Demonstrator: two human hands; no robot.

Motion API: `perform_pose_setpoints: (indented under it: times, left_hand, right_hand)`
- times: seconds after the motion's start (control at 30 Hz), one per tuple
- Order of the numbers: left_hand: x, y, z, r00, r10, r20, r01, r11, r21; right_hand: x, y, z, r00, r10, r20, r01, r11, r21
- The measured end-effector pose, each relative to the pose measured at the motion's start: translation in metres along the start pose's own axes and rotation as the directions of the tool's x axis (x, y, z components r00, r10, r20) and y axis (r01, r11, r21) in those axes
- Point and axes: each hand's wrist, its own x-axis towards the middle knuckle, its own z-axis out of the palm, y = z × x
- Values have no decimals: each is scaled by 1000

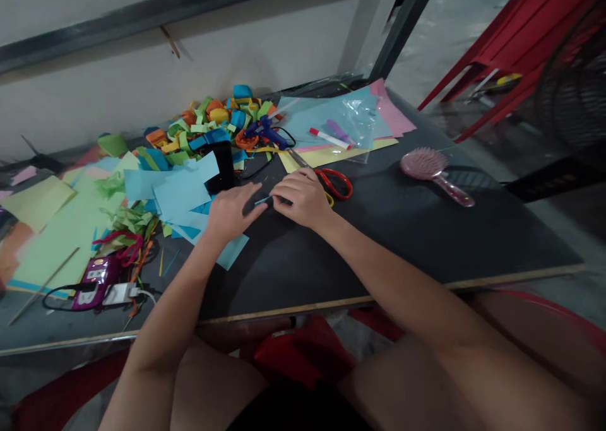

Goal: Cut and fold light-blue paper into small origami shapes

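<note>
My left hand rests over pieces of blue paper, thumb and fingers apart, holding nothing that I can see. Facing it, my right hand is closed in a pinch at the dark tabletop. A thin light-blue strip pokes out from its fingertips toward my left thumb; a dark bit beside it is too small to name. Red-handled scissors lie just behind my right hand, partly covered by it. Behind my left hand stands a black, box-like object.
Colourful paper loops are heaped along the wall, with a blue glue gun beside them. Paper sheets and a red-and-white marker lie behind. A pink hairbrush is at right, a purple device with cables at left.
</note>
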Motion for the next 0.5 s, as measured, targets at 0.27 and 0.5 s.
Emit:
perform_pose_setpoints:
  times: [0.27,0.5]
  left_hand:
    - [-7,-7,15,955,292,47,-283,857,431]
    - [-8,-1,16,948,315,49,-306,855,419]
  right_hand:
    - [3,-9,-6,999,-26,38,25,999,34]
    - [6,-11,-8,991,-133,-9,134,990,41]
